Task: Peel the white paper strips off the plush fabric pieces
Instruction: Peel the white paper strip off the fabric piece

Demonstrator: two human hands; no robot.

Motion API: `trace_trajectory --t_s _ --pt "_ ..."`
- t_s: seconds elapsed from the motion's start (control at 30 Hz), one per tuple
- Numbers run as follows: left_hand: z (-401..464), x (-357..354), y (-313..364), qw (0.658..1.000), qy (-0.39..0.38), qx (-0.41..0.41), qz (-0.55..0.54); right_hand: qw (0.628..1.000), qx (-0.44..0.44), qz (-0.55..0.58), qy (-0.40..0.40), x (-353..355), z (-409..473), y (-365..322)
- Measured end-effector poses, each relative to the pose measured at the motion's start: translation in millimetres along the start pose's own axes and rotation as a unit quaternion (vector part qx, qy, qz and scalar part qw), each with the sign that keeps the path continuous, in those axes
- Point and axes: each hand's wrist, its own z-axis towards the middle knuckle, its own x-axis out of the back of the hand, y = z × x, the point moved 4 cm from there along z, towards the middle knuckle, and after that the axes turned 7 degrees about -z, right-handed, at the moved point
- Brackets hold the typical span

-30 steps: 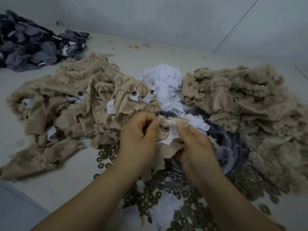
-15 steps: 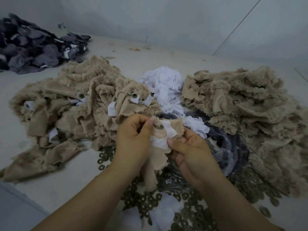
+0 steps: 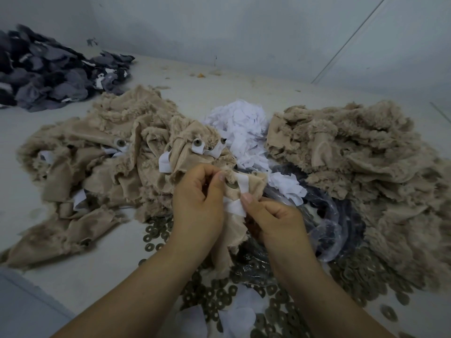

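My left hand (image 3: 197,203) grips a beige plush fabric piece (image 3: 231,230) at its top edge, thumb beside a round metal washer on it. A white paper strip (image 3: 240,195) runs down the piece. My right hand (image 3: 273,215) pinches the lower end of that strip, which is bent away from the fabric. The rest of the piece hangs down between my wrists. A heap of beige plush pieces (image 3: 102,167) with white strips still on them lies to the left. Another beige plush heap (image 3: 353,162) lies to the right.
Loose white paper strips (image 3: 241,125) are heaped behind my hands. Several round metal washers (image 3: 353,272) are scattered over the table near me, around a crumpled clear plastic bag (image 3: 327,215). A dark grey fabric heap (image 3: 48,76) sits far left by the wall.
My right hand has pulled the strip's lower end down and toward me, away from the fabric. The left hand keeps holding the piece in about the same place.
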Motion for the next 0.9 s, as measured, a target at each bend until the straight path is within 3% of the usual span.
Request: trace_trajectory --t_s 0.2,0.37,0.53,0.6,0.7,0.77,0.9 --pt "-1.7 -3.1 0.7 1.000 -0.001 0.004 -0.018 0.989 -0.075 0.109 -0.064 -3.7 2.5 4.1" --pt "0.4 -1.7 -3.3 0.985 0.041 0.095 -0.135 0.992 -0.069 0.104 -0.030 1.4 7.9 9.9" --pt "-0.2 -9.5 4.5 0.988 -0.018 0.081 -0.127 0.999 0.034 0.008 0.033 13.5 11.5 3.3" --pt "0.8 -10.0 7.9 0.986 -0.049 0.078 -0.142 0.997 0.072 0.012 -0.020 13.1 13.0 -1.2" --pt "-1.7 -15.8 7.5 0.972 -0.147 0.097 -0.153 0.990 0.040 0.065 -0.115 2.4 13.4 2.2" --pt "-4.0 -18.7 11.0 0.968 -0.215 0.059 -0.111 0.988 0.028 0.086 -0.127 -2.4 12.1 4.4" --pt "0.4 -13.1 15.3 0.958 -0.275 -0.068 0.043 0.987 0.052 0.080 -0.128 -3.4 9.7 -0.2"
